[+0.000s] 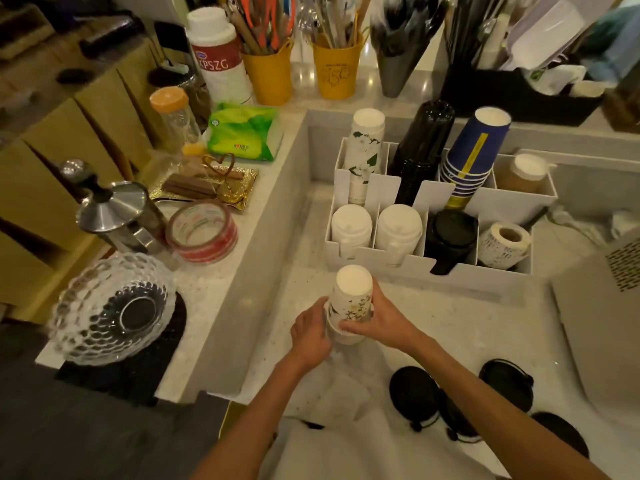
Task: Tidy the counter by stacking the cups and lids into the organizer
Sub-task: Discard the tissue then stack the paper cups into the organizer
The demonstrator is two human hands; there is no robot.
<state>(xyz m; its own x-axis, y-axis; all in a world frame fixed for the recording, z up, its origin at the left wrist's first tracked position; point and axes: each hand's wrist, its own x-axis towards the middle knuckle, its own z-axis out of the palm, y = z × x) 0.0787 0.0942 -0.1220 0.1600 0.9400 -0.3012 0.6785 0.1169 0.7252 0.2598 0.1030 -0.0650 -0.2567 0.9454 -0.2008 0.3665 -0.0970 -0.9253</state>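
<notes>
A small stack of upside-down white floral paper cups stands low over the counter in front of the white organizer. My left hand grips its lower left side and my right hand wraps its right side. The organizer's back row holds a tall floral cup stack, a black cup stack and a blue cup stack. Its front row holds two white lid stacks and a black lid stack. Several loose black lids lie on the counter at the lower right.
A label roll sits in the organizer's front right slot. On the raised left ledge stand a tape roll, a steel press pot and a glass bowl. A grey machine fills the right side.
</notes>
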